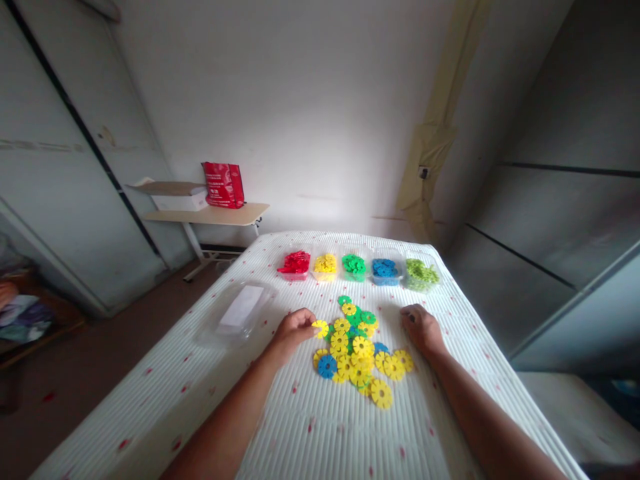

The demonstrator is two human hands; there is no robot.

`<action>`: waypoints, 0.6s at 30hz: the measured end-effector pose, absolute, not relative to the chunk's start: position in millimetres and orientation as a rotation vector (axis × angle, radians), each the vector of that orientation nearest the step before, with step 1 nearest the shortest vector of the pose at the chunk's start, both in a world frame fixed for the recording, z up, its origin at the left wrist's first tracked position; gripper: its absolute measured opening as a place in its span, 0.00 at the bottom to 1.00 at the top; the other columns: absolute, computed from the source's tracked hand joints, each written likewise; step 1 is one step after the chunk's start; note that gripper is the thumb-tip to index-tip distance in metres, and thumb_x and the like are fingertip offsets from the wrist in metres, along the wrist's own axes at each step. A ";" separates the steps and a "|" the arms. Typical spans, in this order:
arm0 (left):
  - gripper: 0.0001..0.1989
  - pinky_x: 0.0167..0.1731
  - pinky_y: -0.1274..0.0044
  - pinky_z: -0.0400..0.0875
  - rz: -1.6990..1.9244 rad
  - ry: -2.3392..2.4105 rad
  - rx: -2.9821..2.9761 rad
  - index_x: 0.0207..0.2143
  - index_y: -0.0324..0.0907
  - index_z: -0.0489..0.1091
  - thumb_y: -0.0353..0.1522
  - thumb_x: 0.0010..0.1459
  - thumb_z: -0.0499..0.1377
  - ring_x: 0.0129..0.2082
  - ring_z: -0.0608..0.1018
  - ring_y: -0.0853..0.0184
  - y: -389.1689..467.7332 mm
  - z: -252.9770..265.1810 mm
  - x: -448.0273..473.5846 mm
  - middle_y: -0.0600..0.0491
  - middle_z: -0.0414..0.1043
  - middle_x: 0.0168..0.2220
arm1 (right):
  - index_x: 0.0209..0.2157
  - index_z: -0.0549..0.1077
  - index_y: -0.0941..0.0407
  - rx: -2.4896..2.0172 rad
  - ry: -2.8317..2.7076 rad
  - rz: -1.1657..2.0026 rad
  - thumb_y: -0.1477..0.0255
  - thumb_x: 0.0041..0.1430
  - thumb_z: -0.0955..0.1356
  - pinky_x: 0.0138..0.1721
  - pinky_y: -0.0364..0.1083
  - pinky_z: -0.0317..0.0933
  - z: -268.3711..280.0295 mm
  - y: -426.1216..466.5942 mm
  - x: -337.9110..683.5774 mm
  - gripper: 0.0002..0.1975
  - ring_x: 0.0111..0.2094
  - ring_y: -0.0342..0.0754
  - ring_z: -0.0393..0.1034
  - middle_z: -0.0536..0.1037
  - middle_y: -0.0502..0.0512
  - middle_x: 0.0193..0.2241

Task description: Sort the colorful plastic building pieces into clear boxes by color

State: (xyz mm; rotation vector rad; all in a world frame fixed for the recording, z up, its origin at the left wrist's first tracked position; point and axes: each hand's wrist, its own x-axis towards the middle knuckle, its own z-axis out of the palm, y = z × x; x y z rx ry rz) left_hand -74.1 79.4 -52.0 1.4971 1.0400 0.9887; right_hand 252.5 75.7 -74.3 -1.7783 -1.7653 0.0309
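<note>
A yellow notched plastic disc (pixel 321 329) is pinched between the thumb and fingers of my left hand (pixel 296 327), at the left edge of a loose pile. The pile mixes yellow notched discs (pixel 363 347), green notched discs (pixel 368 317) and a few blue notched discs (pixel 327 366), some overlapping. To the right of the pile my right hand (pixel 421 328) rests on the table with its fingers curled in. A small dark spot shows among those fingers; whatever they may hold is hidden.
Along the far side stand clear tubs of red (pixel 296 264), yellow (pixel 325 265), green (pixel 354 265), blue (pixel 385 270) and light green pieces (pixel 421 273). A clear plastic lid (pixel 207 333) with white paper (pixel 242 308) lies left. Behind, a side table (pixel 230 213) bears a box and red bag.
</note>
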 end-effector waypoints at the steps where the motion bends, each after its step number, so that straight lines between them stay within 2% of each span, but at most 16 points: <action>1: 0.08 0.23 0.82 0.56 0.994 1.009 1.448 0.26 0.38 0.62 0.33 0.42 0.57 0.21 0.64 0.75 78.6 -50.8 -72.6 0.60 0.61 0.19 | 0.29 0.72 0.56 -1.781 -1.766 0.033 0.73 0.49 0.59 0.35 0.43 0.59 -74.2 75.5 252.2 0.11 0.32 0.45 0.68 0.74 0.55 0.32; 6: 0.09 0.24 0.82 0.60 0.928 0.959 1.430 0.27 0.37 0.66 0.31 0.40 0.58 0.23 0.67 0.74 74.9 -59.6 -55.1 0.57 0.67 0.22 | 0.29 0.71 0.56 -1.766 -1.779 0.045 0.73 0.49 0.60 0.35 0.43 0.59 -73.0 74.5 251.3 0.10 0.33 0.45 0.67 0.73 0.54 0.32; 11: 0.14 0.28 0.80 0.64 0.875 1.130 1.668 0.35 0.37 0.72 0.28 0.42 0.56 0.26 0.71 0.71 71.8 -73.6 -43.4 0.54 0.72 0.27 | 0.28 0.71 0.55 -1.786 -1.767 0.040 0.72 0.50 0.60 0.34 0.42 0.59 -71.1 73.9 249.6 0.09 0.32 0.45 0.67 0.73 0.53 0.31; 18: 0.18 0.29 0.79 0.64 0.824 1.280 2.019 0.40 0.39 0.72 0.28 0.44 0.56 0.27 0.70 0.70 65.2 -65.3 -40.4 0.54 0.69 0.27 | 0.29 0.72 0.56 -1.775 -1.774 0.039 0.72 0.50 0.59 0.34 0.42 0.59 -71.9 74.2 250.0 0.10 0.32 0.45 0.67 0.73 0.54 0.32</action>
